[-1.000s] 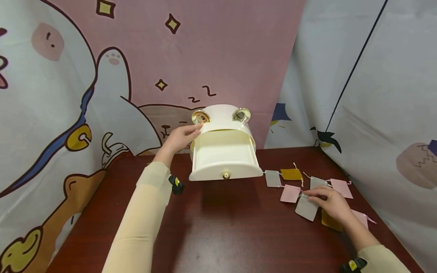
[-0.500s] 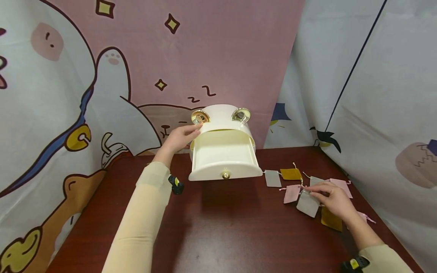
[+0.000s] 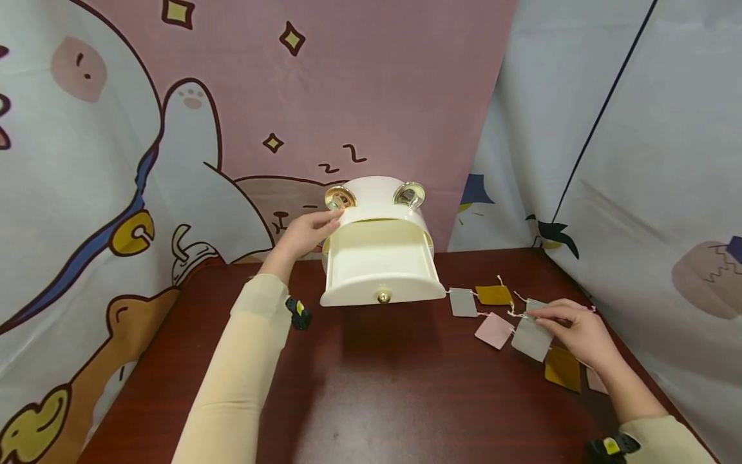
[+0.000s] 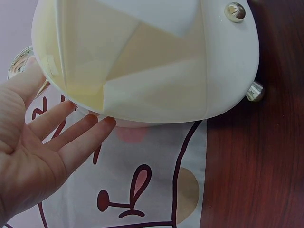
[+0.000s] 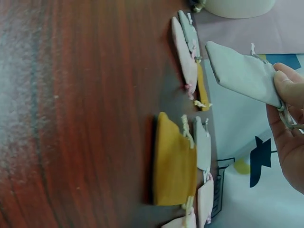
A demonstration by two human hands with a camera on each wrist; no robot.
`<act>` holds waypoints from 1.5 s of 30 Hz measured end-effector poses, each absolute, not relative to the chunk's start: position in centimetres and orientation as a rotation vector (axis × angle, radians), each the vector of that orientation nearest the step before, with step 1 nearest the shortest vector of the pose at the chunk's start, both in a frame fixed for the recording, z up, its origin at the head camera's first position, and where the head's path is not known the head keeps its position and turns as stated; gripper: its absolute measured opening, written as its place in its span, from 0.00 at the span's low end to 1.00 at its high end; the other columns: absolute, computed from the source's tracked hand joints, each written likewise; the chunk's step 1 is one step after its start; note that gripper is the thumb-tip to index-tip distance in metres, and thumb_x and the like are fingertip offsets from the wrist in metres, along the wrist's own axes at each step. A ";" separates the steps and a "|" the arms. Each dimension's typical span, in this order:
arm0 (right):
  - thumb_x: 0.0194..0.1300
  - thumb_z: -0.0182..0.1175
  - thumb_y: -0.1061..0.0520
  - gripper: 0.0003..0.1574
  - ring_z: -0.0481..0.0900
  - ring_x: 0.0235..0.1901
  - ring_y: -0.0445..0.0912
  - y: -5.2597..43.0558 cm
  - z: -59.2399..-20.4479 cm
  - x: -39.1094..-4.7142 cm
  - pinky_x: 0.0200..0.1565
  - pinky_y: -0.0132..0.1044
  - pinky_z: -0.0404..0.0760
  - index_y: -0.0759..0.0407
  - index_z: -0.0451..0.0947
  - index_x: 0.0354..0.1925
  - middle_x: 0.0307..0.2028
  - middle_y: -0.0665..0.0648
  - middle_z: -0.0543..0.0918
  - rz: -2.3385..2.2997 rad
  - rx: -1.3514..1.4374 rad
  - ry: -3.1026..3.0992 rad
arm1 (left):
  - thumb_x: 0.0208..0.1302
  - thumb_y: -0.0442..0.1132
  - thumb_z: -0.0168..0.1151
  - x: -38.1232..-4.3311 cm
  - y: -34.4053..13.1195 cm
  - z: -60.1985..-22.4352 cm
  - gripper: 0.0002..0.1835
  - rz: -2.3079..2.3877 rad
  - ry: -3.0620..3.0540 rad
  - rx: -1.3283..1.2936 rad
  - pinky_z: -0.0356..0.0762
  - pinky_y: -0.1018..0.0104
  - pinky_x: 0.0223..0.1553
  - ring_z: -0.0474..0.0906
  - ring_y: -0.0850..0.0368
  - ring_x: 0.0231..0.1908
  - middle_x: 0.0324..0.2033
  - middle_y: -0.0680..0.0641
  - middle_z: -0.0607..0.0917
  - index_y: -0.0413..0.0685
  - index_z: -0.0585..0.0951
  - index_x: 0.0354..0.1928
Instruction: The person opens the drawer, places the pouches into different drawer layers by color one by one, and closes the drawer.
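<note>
A white drawer box (image 3: pixel 385 200) with round gold ears stands at the back of the table, its front drawer (image 3: pixel 379 258) pulled out. My left hand (image 3: pixel 304 238) rests against the box's left side, below the ear; in the left wrist view its fingers (image 4: pixel 85 142) are nearly straight and touch the rounded edge. On the right, my right hand (image 3: pixel 576 332) pinches a grey drawstring pouch (image 3: pixel 531 338) by its gathered top. The right wrist view shows this pouch (image 5: pixel 242 73) raised off the table, its cord hanging by the palm.
Around the right hand lie more drawstring pouches: a pink pouch (image 3: pixel 494 330), a grey pouch (image 3: pixel 463 302), a mustard pouch (image 3: pixel 494 296) and another mustard pouch (image 3: pixel 562 368). The brown table (image 3: pixel 371 399) meets a cartoon-printed cloth (image 3: pixel 406 84) at the back.
My right hand has lifted the grey pouch and moved slightly right with it. The pink pouch beside it shifted and turned. My left hand and the box have stayed put.
</note>
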State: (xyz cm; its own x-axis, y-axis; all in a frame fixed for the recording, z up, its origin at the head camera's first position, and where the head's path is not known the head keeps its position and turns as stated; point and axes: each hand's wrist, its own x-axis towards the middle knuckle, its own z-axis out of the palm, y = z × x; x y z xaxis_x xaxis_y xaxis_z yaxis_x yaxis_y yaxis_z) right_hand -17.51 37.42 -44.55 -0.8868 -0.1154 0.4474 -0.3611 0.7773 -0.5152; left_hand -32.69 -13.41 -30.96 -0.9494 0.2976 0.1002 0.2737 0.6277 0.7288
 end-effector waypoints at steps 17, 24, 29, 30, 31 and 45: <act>0.62 0.67 0.67 0.12 0.73 0.34 0.37 33.8 -43.2 -19.4 0.30 0.24 0.77 0.56 0.89 0.42 0.38 0.51 0.81 1.014 0.427 -2.562 | 0.75 0.56 0.53 -32.8 -13.5 -31.1 0.25 1.251 2.809 0.481 0.74 0.47 0.58 0.70 0.46 0.64 0.67 0.47 0.72 0.66 0.71 0.71; 0.62 0.68 0.66 0.12 0.73 0.32 0.38 32.2 -42.0 -20.5 0.26 0.27 0.76 0.52 0.89 0.42 0.39 0.48 0.80 1.008 0.448 -2.559 | 0.74 0.56 0.53 -32.9 -13.4 -31.3 0.25 1.251 2.806 0.479 0.74 0.47 0.59 0.70 0.46 0.64 0.68 0.48 0.71 0.66 0.70 0.71; 0.61 0.68 0.68 0.15 0.72 0.33 0.38 31.3 -40.7 -21.5 0.27 0.25 0.75 0.52 0.89 0.43 0.38 0.48 0.80 0.986 0.513 -2.518 | 0.75 0.55 0.53 -32.8 -13.4 -31.3 0.25 1.256 2.806 0.496 0.71 0.46 0.61 0.70 0.45 0.64 0.68 0.47 0.71 0.65 0.71 0.71; 0.61 0.68 0.68 0.15 0.72 0.32 0.38 31.1 -40.3 -21.6 0.26 0.26 0.74 0.53 0.89 0.43 0.38 0.48 0.80 0.987 0.528 -2.504 | 0.75 0.55 0.53 -32.8 -13.5 -31.2 0.25 1.257 2.806 0.498 0.71 0.46 0.61 0.70 0.45 0.64 0.68 0.47 0.71 0.64 0.71 0.71; 0.61 0.68 0.69 0.16 0.71 0.32 0.38 30.9 -40.0 -21.8 0.26 0.26 0.73 0.53 0.89 0.43 0.38 0.48 0.80 0.986 0.548 -2.491 | 0.75 0.55 0.53 -32.8 -13.5 -31.2 0.25 1.257 2.808 0.498 0.70 0.46 0.61 0.70 0.45 0.64 0.68 0.47 0.72 0.64 0.71 0.71; 0.62 0.67 0.69 0.13 0.72 0.32 0.39 28.1 -34.2 -23.5 0.27 0.25 0.72 0.57 0.90 0.42 0.37 0.50 0.80 0.976 0.666 -2.399 | 0.74 0.56 0.54 -32.7 -13.4 -31.1 0.26 1.250 2.816 0.484 0.72 0.46 0.60 0.70 0.45 0.64 0.68 0.48 0.72 0.65 0.71 0.71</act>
State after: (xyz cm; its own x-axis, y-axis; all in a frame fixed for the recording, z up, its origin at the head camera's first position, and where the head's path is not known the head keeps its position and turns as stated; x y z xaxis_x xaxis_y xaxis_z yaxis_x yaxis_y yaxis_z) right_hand -23.49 28.14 -34.23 -0.7752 -0.2588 0.5763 -0.5875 0.6305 -0.5072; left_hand -32.73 -13.37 -31.13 -0.9515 0.2895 0.1037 0.2711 0.6308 0.7271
